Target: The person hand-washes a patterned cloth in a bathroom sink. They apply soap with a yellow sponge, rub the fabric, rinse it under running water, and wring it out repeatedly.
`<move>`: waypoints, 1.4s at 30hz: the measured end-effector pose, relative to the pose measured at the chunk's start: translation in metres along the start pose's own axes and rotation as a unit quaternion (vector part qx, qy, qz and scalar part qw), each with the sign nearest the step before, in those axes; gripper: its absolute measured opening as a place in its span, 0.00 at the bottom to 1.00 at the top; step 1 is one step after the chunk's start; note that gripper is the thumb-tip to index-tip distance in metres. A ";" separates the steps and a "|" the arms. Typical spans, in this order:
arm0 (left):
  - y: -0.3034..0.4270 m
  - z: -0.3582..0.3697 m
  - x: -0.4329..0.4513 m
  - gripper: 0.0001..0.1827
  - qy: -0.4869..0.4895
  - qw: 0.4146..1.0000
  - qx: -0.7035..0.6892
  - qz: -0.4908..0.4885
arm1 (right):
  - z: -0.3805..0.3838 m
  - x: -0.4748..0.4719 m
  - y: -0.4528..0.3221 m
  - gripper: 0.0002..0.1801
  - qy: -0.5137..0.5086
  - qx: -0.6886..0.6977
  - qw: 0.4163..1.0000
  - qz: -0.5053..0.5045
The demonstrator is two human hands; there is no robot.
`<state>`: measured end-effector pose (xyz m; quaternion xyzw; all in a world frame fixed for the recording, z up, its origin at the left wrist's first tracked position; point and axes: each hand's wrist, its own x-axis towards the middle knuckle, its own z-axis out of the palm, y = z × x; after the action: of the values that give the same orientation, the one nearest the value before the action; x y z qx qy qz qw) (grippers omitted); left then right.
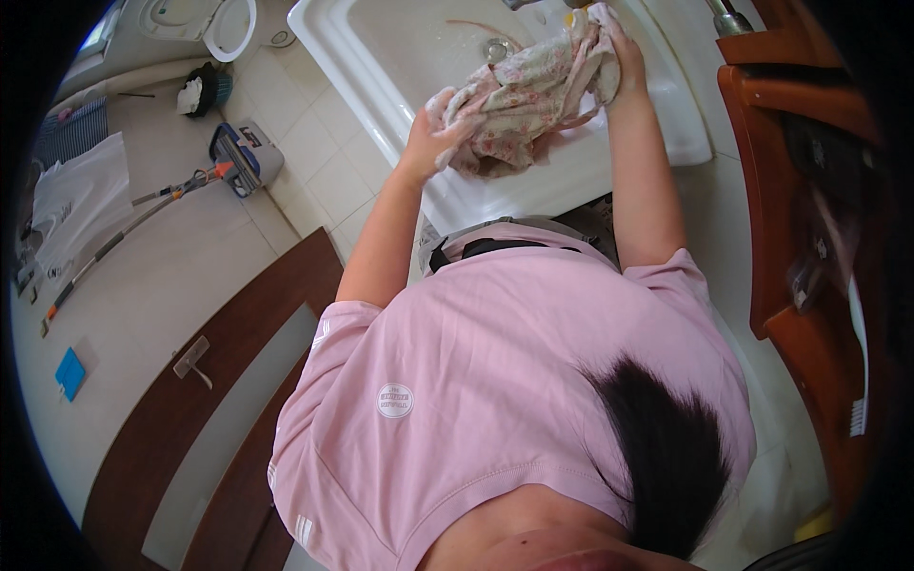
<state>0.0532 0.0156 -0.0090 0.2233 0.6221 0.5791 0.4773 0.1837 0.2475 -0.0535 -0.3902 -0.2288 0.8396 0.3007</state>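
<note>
A wet floral-patterned cloth (525, 107) is stretched between my two hands over a white ceramic sink (357, 78). My left hand (437, 134), coated in suds, grips its lower left end near the sink's front rim. At the upper right, my right hand (627, 63) holds the other end, with foam around the fingers. Folds sag in the middle and hide part of the basin. Beyond the cloth, a metal drain (498, 49) shows in the basin floor. A small yellow item (570, 20) peeks out beside the cloth's upper end; I cannot tell what it is.
An orange-brown wooden cabinet (742, 200) stands close on the right, with a white toothbrush (859, 357) on it. To the left are a flat mop (239, 160), a toilet (232, 28), a dark bin (203, 89) and a brown door (128, 435) with a metal handle (193, 357).
</note>
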 end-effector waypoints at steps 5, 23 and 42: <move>0.019 0.018 0.009 0.18 0.109 0.970 -0.199 -0.087 | 0.053 -0.069 0.016 0.25 -0.131 -0.425 0.854 -0.269; -0.019 0.004 0.028 0.18 0.148 0.947 -0.280 -0.057 | 0.101 -0.071 0.114 0.14 0.030 -0.496 0.779 -0.383; 0.004 0.026 0.010 0.17 0.238 0.912 -0.292 -0.160 | 0.109 -0.038 0.109 0.16 0.074 -0.600 0.770 -0.205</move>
<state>0.0699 0.0381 -0.0053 -0.1729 0.5480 0.6869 0.4449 0.0815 0.1274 -0.0365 -0.4960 -0.7374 0.4189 0.1865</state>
